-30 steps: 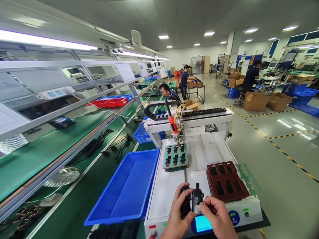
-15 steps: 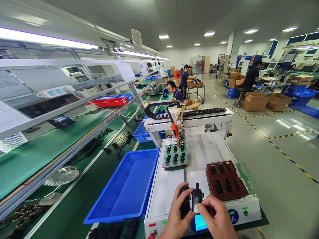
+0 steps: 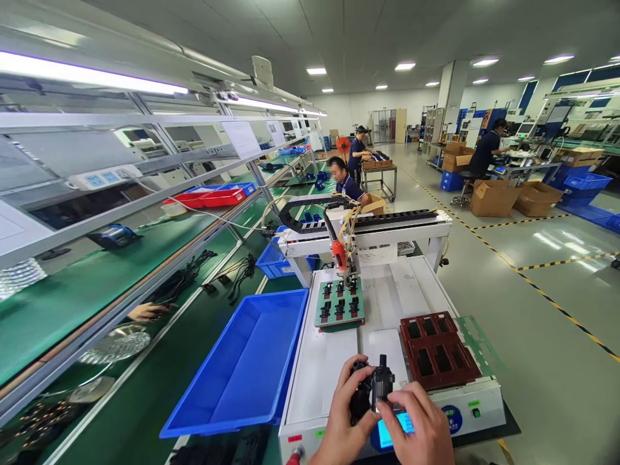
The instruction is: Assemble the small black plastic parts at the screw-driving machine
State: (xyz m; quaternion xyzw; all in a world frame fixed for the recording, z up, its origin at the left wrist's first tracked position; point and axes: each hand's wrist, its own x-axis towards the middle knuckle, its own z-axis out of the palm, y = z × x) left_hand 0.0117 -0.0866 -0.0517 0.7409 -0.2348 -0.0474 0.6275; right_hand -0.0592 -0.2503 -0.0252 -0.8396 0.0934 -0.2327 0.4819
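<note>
Both my hands are above the near end of a white machine, in front of its lit blue screen (image 3: 393, 429). My left hand (image 3: 346, 413) is closed around a dark part, largely hidden by its fingers. Beside that part a black plastic part with a short spout (image 3: 382, 381) stands upright, spout on top. The thumb and fingers of my right hand (image 3: 419, 420) pinch its lower end, and my left fingertips touch its side. Further along the machine bed lies a green fixture plate (image 3: 340, 303) with several black parts. At right is a dark red fixture (image 3: 438, 352) with cut-out pockets.
A blue bin (image 3: 237, 368) stands left of the machine. The gantry (image 3: 402, 226) with its tool head spans the bed beyond the green plate. A person's hand (image 3: 148, 312) reaches over the green bench at left, near a clear dish (image 3: 116, 345). Other people work further back.
My right hand has shifted slightly left and its fingers have moved on the spouted part. Another person's hand has come into view over the bench at left.
</note>
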